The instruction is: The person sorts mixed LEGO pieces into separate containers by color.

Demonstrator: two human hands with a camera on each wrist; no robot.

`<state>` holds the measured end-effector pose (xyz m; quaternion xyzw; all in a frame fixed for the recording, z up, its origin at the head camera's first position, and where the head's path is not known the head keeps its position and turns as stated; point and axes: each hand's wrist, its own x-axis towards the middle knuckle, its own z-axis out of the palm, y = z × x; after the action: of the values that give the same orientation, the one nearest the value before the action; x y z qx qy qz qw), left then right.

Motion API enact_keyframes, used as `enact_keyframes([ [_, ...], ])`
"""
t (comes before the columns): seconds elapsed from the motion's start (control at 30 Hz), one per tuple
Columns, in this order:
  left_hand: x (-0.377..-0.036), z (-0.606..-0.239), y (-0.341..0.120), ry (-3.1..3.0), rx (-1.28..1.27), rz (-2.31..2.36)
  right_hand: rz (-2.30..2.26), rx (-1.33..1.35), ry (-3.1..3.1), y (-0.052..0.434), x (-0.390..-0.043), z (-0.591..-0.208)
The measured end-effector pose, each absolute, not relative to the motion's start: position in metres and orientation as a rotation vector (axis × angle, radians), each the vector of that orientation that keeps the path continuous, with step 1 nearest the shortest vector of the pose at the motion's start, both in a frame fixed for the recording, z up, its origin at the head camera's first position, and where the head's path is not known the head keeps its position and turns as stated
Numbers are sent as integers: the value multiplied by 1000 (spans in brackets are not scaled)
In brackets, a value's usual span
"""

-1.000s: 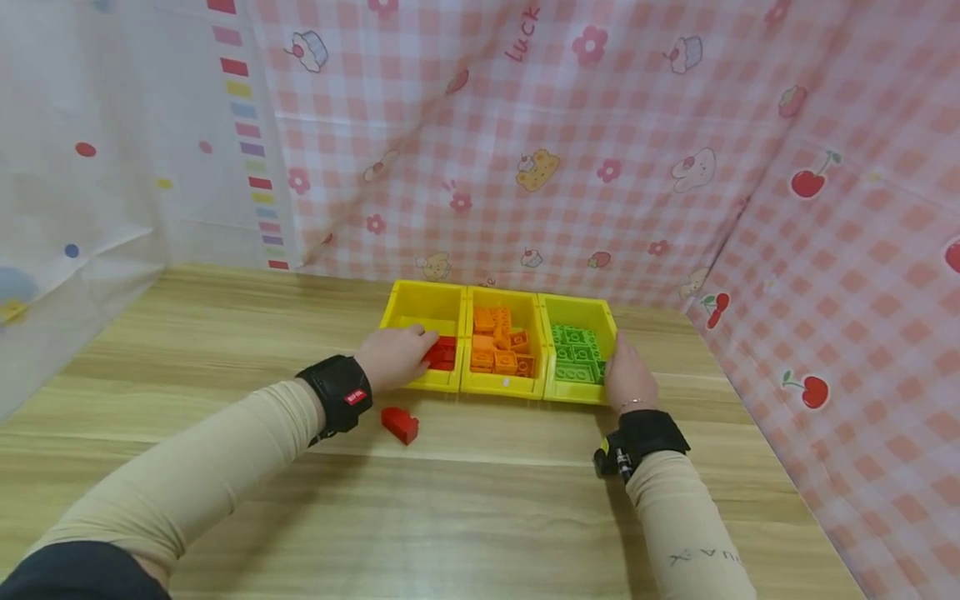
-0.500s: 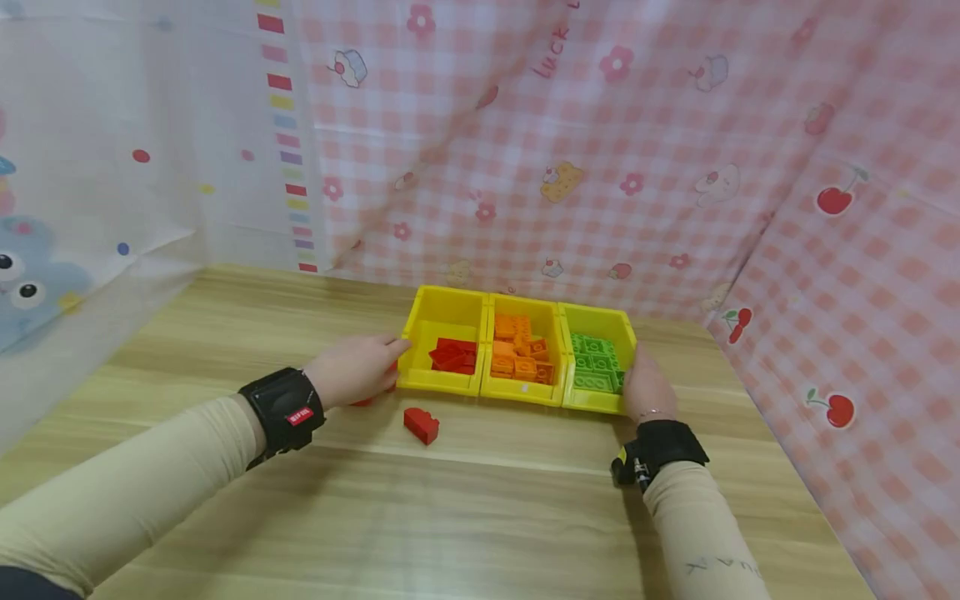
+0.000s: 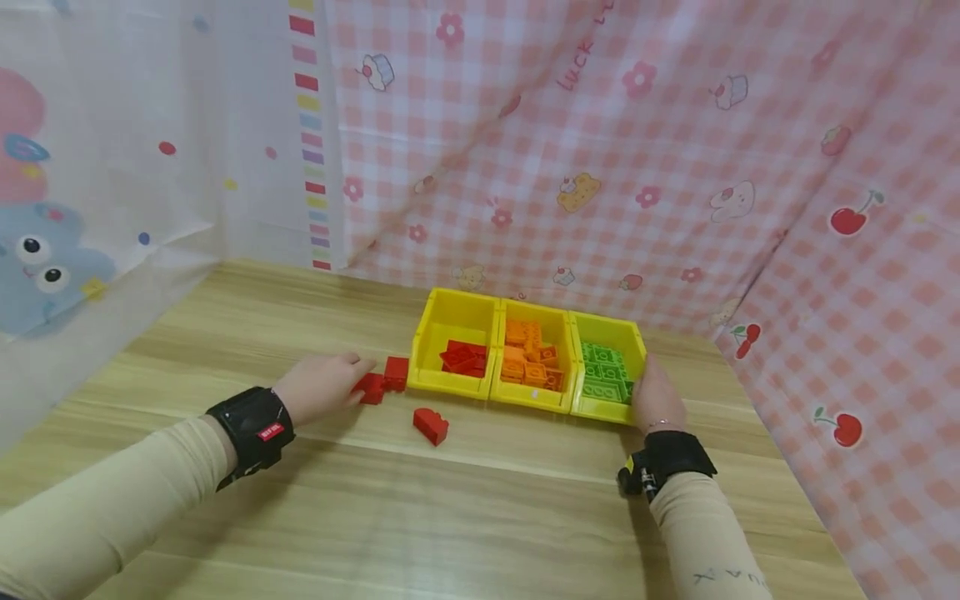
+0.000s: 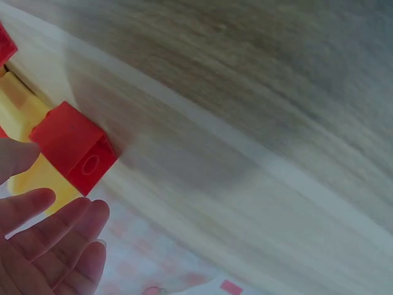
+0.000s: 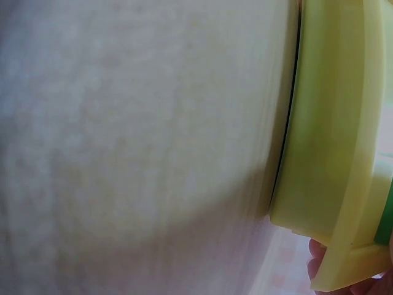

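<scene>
Small red plastic brick (image 3: 371,387) on the wooden table (image 3: 480,508) is being touched by left hand (image 3: 318,390) w/ fingers relaxed, approx 9 o'clock of the yellow plastic bin row (image 3: 525,398). Row's 3 o'clock end is being pressed by right hand (image 3: 656,396); grip can't be told.

Pink gingham curtain (image 3: 600,150), cartoon sheet (image 3: 97,167) behind.

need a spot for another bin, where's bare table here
Free: the wide table between both arms, and the stretch left of the left hand. Crowded: the red bricks by the bins, with the right hand at the green end.
</scene>
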<state>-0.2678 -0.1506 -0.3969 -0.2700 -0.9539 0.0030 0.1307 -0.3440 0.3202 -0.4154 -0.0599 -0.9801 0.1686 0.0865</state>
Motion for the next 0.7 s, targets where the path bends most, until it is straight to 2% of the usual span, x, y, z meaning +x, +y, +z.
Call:
enact_keyframes([
  [0.7, -278, -406, -148, -2866, -837, -84, 503, -160, -2892, 316, -340, -412],
])
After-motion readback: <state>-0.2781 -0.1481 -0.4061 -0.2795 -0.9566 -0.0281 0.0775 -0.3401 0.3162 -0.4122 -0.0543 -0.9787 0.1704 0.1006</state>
